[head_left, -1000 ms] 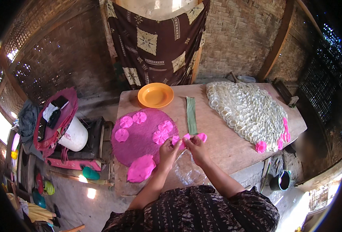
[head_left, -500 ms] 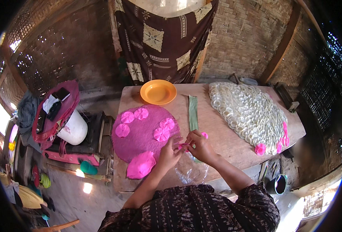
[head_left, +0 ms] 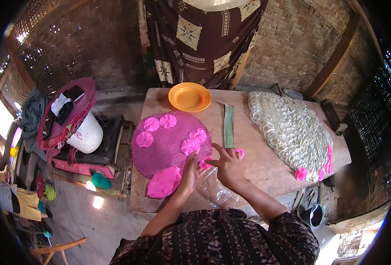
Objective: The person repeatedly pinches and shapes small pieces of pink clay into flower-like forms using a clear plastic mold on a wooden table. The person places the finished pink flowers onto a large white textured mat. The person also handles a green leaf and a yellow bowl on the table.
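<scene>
My left hand [head_left: 190,174] is palm up near the front of the table, with a small pink dough-like piece [head_left: 205,163] on its fingers. Over that piece, my right hand [head_left: 230,169] has its thumb touching or close to it, with the index finger stretched out apart. Left of my hands lies a round purple mat [head_left: 160,148]. Several pleated pink rounds [head_left: 151,124] are on it, and a smooth pink lump [head_left: 164,183] sits at its near edge. Another bit of pink [head_left: 239,153] shows just past my right hand, beside a green strip [head_left: 229,126].
A yellow-orange plate [head_left: 189,97] stands at the back of the wooden table [head_left: 248,181]. Many overlapping cream rounds [head_left: 292,132] cover the right side. Clear plastic [head_left: 217,190] lies by the front edge. To the left are a stove [head_left: 85,170] and a white container [head_left: 88,134].
My hands have parted from a two-handed pinch. The pink piece now rests on my left fingers, with my right hand opened over it. The view has shifted slightly.
</scene>
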The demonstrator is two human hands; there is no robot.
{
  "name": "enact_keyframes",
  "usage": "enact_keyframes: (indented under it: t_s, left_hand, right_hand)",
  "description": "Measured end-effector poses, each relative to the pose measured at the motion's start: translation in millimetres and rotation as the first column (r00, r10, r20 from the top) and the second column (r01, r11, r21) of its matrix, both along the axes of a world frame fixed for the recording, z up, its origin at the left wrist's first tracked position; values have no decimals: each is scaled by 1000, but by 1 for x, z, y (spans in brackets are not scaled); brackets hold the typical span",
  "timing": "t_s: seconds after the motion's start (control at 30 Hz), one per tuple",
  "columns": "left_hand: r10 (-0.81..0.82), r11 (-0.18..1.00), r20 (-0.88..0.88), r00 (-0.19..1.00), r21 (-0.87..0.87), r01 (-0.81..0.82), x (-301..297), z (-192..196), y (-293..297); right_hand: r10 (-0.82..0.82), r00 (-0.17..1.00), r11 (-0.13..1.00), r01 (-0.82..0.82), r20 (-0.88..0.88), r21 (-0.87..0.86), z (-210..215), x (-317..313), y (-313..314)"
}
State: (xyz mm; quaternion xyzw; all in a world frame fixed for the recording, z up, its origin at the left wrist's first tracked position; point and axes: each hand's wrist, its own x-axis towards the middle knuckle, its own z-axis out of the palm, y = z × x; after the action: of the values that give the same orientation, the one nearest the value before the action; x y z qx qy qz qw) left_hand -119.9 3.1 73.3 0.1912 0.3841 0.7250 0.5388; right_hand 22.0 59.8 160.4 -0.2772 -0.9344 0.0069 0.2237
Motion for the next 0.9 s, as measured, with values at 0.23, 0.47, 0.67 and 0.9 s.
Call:
enact_keyframes:
  t_s: [0.23,0.47,0.67,0.9]
  left_hand:
    - [-382,910,490,784,53,411,-18,-13,-17]
    - [-6,981,184,983,-187,41,-9,-19,-20]
    - [47,975,108,993,-222,-22,-23,-25,-22]
    - [109,979,150,983,-189,-80,-17,-32,-18]
  right_hand:
    - [48,960,955,36,274,-293,-43,-19,40]
    - [126,959,990,-103,256,-100,-69,-59,99]
    - [144,890,990,-125,434,-71,-88,-80,99]
    - [96,920,994,-72,379,-76,-77,-74,87]
